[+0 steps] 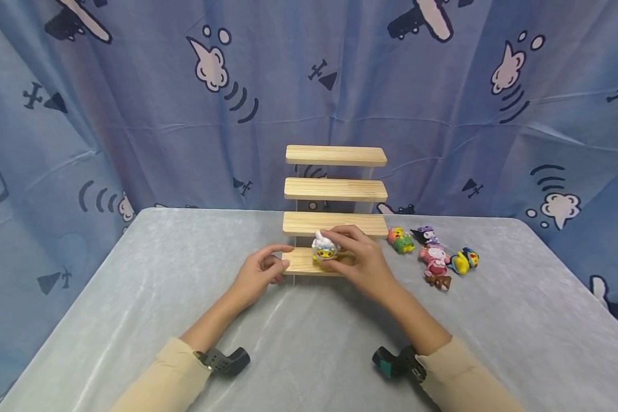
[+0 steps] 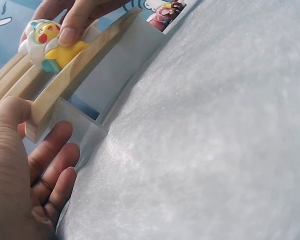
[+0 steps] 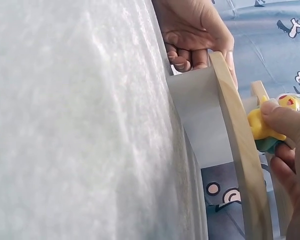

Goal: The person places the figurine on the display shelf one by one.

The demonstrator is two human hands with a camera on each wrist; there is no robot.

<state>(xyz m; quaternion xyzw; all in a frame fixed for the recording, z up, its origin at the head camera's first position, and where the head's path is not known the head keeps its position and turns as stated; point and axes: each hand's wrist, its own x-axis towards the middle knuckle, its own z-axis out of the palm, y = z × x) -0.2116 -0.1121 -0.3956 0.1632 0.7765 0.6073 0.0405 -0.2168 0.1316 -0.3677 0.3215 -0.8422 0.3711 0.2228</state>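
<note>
A wooden step shelf (image 1: 335, 189) with several tiers on clear side panels stands at the middle of the table. My right hand (image 1: 340, 247) pinches a small white-hooded yellow figurine (image 1: 324, 247) that sits on the lowest step (image 1: 301, 263). In the left wrist view the figurine (image 2: 46, 42) rests on the step's edge (image 2: 75, 70) under the right hand's fingers (image 2: 72, 22). My left hand (image 1: 280, 263) grips the left end of that step, thumb on top and fingers curled below, as the right wrist view shows the left hand (image 3: 195, 35) against the step (image 3: 240, 145).
Several small figurines lie on the table right of the shelf: a green and orange one (image 1: 401, 240), a pink one (image 1: 435, 258), a yellow and blue one (image 1: 463, 260). A grey cloth covers the table (image 1: 134, 320). A blue printed curtain (image 1: 134, 114) hangs behind.
</note>
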